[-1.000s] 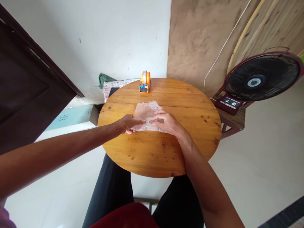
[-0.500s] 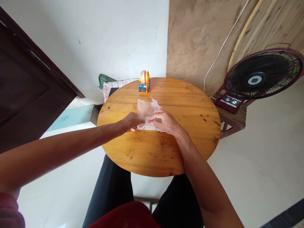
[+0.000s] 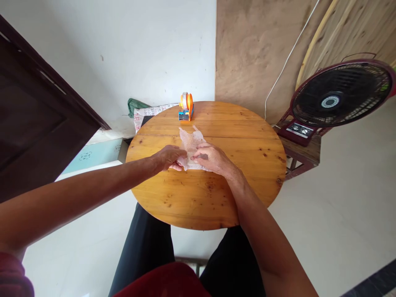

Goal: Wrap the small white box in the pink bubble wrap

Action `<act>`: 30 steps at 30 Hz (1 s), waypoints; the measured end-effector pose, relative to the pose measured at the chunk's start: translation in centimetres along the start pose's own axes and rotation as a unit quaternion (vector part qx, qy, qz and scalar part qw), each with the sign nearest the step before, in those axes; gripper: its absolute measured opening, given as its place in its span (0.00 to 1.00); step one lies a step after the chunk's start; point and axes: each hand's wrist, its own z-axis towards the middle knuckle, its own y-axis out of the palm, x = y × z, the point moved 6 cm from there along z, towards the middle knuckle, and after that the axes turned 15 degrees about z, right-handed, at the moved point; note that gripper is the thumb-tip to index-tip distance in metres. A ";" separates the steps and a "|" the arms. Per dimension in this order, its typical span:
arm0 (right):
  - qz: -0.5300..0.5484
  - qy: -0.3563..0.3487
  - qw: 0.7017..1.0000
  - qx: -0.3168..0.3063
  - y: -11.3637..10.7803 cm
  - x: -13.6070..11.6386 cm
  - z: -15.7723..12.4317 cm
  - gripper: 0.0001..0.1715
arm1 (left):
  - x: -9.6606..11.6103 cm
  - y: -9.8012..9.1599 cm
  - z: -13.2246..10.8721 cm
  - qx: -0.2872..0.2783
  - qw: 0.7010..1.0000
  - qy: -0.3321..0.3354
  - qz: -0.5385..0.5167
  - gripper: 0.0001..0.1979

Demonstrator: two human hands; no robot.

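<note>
Room: white wall (image 3: 154, 45) and brown panel (image 3: 247, 49) behind; dark door (image 3: 31, 119) at the left.
Table (image 3: 247, 177): wooden, rounded edge, dark knots in the top.
Bubble wrap (image 3: 189, 140): on the table, left of centre, between the far and near edges; crumpled, a narrow strip pointing to the far edge. Contents, if any, cannot be made out.
Left hand (image 3: 171, 157): at the near left corner of the bubble wrap; thumb above, fingers curled below, pinching that corner.
Right hand (image 3: 215, 159): over the right part of the bubble wrap; fingers bent, thumb and forefinger tips close together. Whether they pinch a fold or only press cannot be told.
Handling: judged very light, soft and springy, slightly slippery; film likely to crease and bubbles to burst under hard pressure.
Grip points: best taken by the corners or a doubled edge, flat of the fingers holding the rest down.
Tape dispenser (image 3: 187, 109): upright near the far edge of the table, untouched.
Fan (image 3: 334, 101): on a wooden stool (image 3: 305, 159) beyond the right edge.
Count: bubble wrap, one piece; tape dispenser, one; hands, two; table, one; fan, one; stool, one.
</note>
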 end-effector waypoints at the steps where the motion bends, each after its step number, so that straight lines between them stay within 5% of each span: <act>1: 0.001 0.005 1.000 0.000 0.0 0.0 0.0 0.06 | 0.2 -0.1 -0.1 0.002 1.000 0.000 -0.003 0.03; 12: 0.006 0.022 1.000 -0.006 -0.1 -0.5 -0.1 0.06 | 1.9 -0.1 -0.9 0.020 0.999 0.047 0.005 0.07; 21: 0.016 -0.003 1.000 -0.018 0.0 -0.2 0.0 0.06 | 2.8 0.0 -2.1 -0.081 0.992 0.094 0.011 0.06; 26: 0.018 0.034 0.999 -0.028 -0.2 -0.3 -0.2 0.07 | 2.9 0.5 -2.4 -0.035 0.980 0.159 0.113 0.05; 30: 0.010 0.029 0.999 -0.037 -0.4 -1.0 -0.3 0.06 | 2.9 0.7 -2.4 0.039 0.941 0.249 0.227 0.06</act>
